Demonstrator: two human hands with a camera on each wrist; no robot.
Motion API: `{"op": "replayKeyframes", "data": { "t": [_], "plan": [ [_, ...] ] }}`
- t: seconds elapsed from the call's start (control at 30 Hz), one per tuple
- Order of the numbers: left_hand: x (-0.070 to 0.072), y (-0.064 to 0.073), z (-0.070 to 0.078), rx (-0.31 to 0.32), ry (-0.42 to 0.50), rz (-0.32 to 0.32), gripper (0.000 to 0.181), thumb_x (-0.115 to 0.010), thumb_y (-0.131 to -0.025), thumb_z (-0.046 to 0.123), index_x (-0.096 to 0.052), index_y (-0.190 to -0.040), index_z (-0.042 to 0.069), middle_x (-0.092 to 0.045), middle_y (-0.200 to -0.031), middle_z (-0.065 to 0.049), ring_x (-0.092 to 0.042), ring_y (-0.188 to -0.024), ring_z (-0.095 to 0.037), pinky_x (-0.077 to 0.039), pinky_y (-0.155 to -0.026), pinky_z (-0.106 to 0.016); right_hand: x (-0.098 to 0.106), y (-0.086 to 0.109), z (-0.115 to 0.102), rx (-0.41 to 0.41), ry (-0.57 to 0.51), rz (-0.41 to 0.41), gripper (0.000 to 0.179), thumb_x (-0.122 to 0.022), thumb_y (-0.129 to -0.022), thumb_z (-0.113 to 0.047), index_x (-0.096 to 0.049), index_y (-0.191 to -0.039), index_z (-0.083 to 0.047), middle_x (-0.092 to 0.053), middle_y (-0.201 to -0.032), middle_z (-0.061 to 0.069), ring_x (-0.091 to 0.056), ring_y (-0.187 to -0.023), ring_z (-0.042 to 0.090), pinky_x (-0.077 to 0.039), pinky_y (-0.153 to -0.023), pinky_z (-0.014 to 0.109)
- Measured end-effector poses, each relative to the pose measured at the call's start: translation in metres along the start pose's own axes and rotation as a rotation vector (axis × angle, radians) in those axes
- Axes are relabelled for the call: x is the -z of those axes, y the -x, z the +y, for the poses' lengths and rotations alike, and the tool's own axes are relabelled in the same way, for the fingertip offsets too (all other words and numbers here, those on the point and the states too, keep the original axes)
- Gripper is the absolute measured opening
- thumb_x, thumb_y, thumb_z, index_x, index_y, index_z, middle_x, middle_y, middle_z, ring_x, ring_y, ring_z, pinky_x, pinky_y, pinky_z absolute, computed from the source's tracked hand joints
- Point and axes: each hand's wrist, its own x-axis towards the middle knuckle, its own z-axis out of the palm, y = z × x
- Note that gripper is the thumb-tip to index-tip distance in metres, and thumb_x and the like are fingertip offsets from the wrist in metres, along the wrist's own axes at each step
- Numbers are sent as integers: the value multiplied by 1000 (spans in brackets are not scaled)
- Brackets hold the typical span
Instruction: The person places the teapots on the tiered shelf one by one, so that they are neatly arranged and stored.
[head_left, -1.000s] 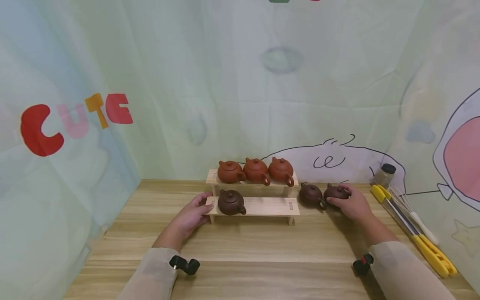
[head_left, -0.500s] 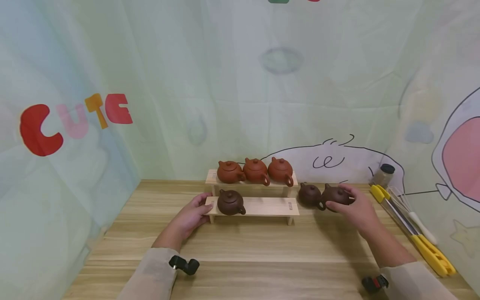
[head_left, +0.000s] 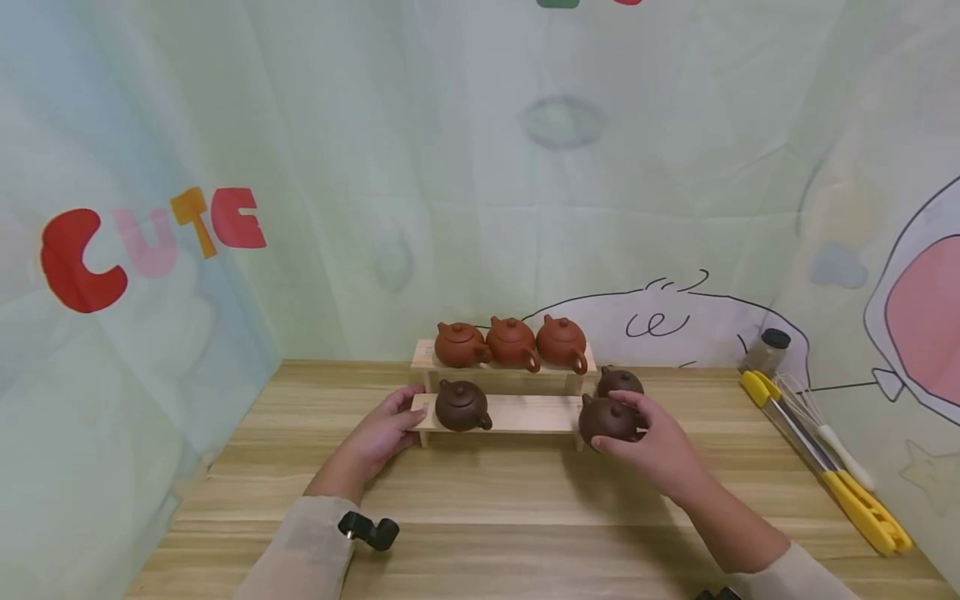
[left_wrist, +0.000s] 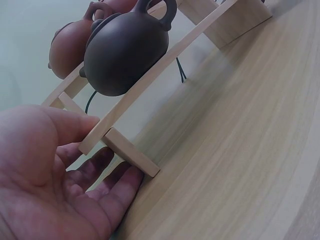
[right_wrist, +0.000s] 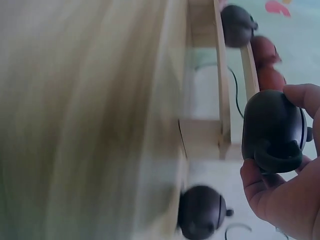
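Observation:
My right hand [head_left: 660,446] grips a dark brown teapot [head_left: 606,419] between thumb and fingers, off the table at the right end of the lower wooden shelf [head_left: 532,412]. In the right wrist view that teapot [right_wrist: 272,122] shows its handle towards the camera. My left hand [head_left: 382,429] holds the shelf's left end, thumb on the board and fingers below by the leg [left_wrist: 132,152]. A second dark teapot [head_left: 461,406] sits on the shelf's left part. Behind the held one, a third dark teapot [head_left: 621,381] stands on the table, partly hidden.
Three reddish teapots [head_left: 512,340] line the upper shelf [head_left: 422,354] at the back. On the right lie yellow-ended tongs [head_left: 817,454] and a whisk [head_left: 836,446], near a black-lidded jar [head_left: 768,350]. A printed curtain [head_left: 480,183] hangs behind the table [head_left: 480,533].
My right hand has lifted the dark teapot off the table and carried it left and towards me, past the other dark teapot. The left hand has stayed on the shelf's end.

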Motion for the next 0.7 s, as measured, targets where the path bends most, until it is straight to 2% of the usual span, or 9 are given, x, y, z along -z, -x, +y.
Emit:
{"op": "replayKeyframes", "data": {
  "t": [0.3, 0.7],
  "plan": [
    [0, -2, -1, 10, 7, 3, 59, -48, -113, 16, -26, -166, 6, -22, -177, -21, -48, -147, -33, -38, -127, -58, -40, -4, -16, 33, -26, -30, 74, -94, -81, -31, -60, -146, -19, -66, -140, 16, -68, -121, 29, -58, -94, 36],
    [1, -4, -1, 17, 6, 6, 60, -50, -113, 18, -26, -166, 7, -20, -178, -21, -45, -151, -36, -38, -127, -58, -79, -32, -47, 75, 53, -32, 75, -93, -81, -34, -62, -148, -19, -68, -140, 14, -69, -120, 30, -58, -99, 48]
  ]
}}
